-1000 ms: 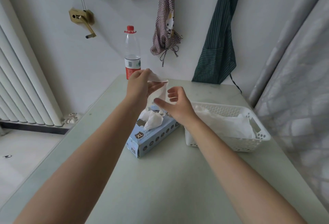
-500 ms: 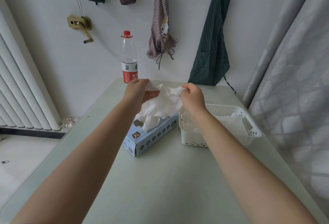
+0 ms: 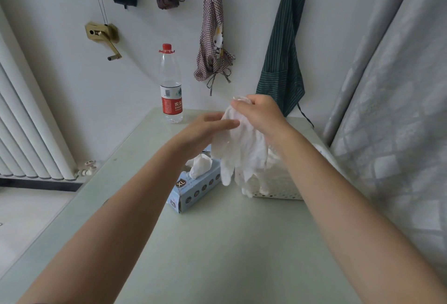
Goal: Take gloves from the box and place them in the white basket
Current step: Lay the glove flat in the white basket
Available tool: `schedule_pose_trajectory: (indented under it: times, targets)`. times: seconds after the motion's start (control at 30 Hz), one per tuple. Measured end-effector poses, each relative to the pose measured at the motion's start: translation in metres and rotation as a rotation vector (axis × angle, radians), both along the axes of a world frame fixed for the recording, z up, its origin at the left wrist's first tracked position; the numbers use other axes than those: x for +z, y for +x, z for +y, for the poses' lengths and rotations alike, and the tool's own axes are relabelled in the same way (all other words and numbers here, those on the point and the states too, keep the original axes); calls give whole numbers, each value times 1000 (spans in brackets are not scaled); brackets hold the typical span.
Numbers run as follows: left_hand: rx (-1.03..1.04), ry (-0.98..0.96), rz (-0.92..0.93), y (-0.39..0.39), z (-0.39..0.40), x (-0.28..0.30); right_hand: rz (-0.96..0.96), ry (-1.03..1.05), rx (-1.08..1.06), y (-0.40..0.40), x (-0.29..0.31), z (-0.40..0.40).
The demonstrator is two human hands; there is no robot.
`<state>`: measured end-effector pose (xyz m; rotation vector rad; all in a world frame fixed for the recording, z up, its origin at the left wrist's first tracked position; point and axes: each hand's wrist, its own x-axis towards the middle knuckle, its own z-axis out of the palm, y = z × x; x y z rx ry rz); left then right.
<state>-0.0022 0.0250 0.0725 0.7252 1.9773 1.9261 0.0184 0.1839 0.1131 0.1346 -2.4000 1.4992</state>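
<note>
While our right hand [image 3: 260,116] pinched the cuff of a thin white disposable glove [image 3: 239,156], its fingers curled on it, the glove hung above the pale green table [image 3: 229,243], in front of the white perforated plastic basket [image 3: 280,189]. Our left hand [image 3: 205,131] lay against the glove with fingers straight, above the light blue cardboard glove box [image 3: 193,189].

Bare forearms, no sleeves (no rings/watch), left hand [image 3: 205,129], right hand [image 3: 261,112]
</note>
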Motion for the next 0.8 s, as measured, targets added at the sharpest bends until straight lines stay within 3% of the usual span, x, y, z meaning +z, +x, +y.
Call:
schedule_pose_trajectory:
  times: [0.23,0.47,0.6,0.8]
  targets:
    - [183,-182,-146,-13,-7,-34,22,69,-126,-15,-14,22]
    - [294,-31,-265,-28,-14,-50,-194,-101,-186,-35,-30,28]
    - [529,-42,-160,-50,-6,-38,-240,-151,-212,-41,-41,42]
    - [599,-407,125,-74,49,-39,-255,27,-367,-42,-80,87]
